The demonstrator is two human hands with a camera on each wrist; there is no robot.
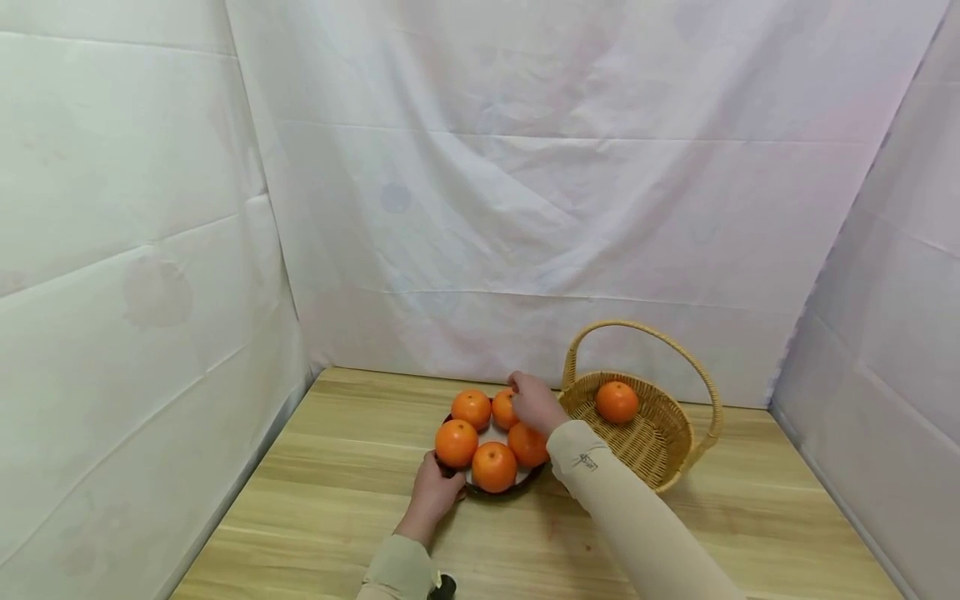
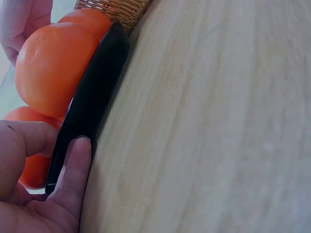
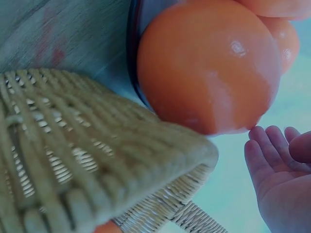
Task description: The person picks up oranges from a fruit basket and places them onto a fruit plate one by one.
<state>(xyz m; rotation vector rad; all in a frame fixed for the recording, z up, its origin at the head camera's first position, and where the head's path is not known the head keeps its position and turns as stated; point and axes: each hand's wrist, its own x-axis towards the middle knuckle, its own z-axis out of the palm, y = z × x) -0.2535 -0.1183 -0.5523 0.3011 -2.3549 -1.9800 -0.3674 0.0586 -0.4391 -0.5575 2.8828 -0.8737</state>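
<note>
Several oranges sit in a shallow black-rimmed plate [image 1: 516,492] with a pale inside. My left hand [image 1: 435,490] grips its near left rim, one digit along the black outer wall [image 2: 97,82] and another over the edge beside the fruit. At the back right of the plate, my right hand [image 1: 537,402] hovers by an orange [image 1: 502,410], partly covering it in the head view. Its fingers [image 3: 265,145] are loosely bent, with nothing visible between them and the thumb. A nearer orange [image 3: 209,68] fills the middle of the right wrist view.
Right beside the plate stands a wicker basket [image 1: 686,429] with a tall arched handle [image 1: 701,371]. One orange [image 1: 617,402] lies inside it. White cloth [image 1: 487,208] hangs behind and along both sides of the wooden table [image 1: 315,500]. A small black object [image 1: 444,587] shows near my left sleeve.
</note>
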